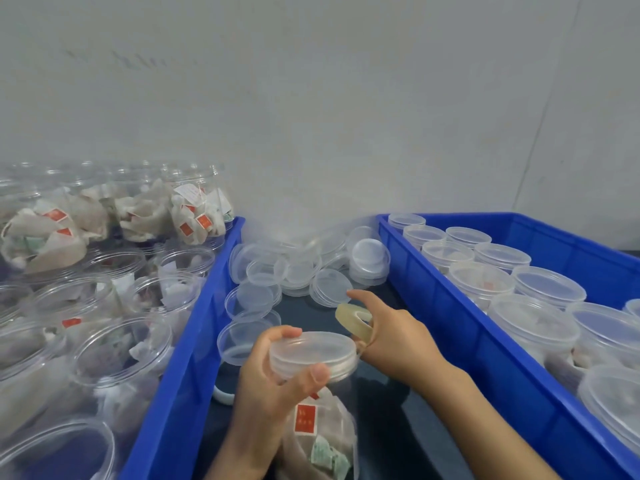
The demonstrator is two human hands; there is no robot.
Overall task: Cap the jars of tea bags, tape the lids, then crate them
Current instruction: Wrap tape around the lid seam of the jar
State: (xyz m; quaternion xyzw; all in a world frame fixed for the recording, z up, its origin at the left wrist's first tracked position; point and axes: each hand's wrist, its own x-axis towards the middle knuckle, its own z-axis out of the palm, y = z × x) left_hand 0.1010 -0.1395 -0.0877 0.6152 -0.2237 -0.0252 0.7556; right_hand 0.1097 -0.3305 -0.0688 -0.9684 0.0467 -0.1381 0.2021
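A clear jar [322, 434] of tea bags stands low in the middle, capped with a translucent lid [313, 353]. My left hand [273, 386] grips the lid, thumb on its near rim and fingers curled over its far left edge. My right hand [391, 336] holds a roll of clear tape [356, 322] just right of the lid, with the index finger pointing away toward the loose lids. The roll sits close against the lid's right edge.
A blue crate [187, 341] on the left holds several open jars of tea bags [121, 348]. A blue crate [446, 306] on the right holds several capped jars [547, 285]. Loose lids [298, 268] lie piled on the dark table between them, by the wall.
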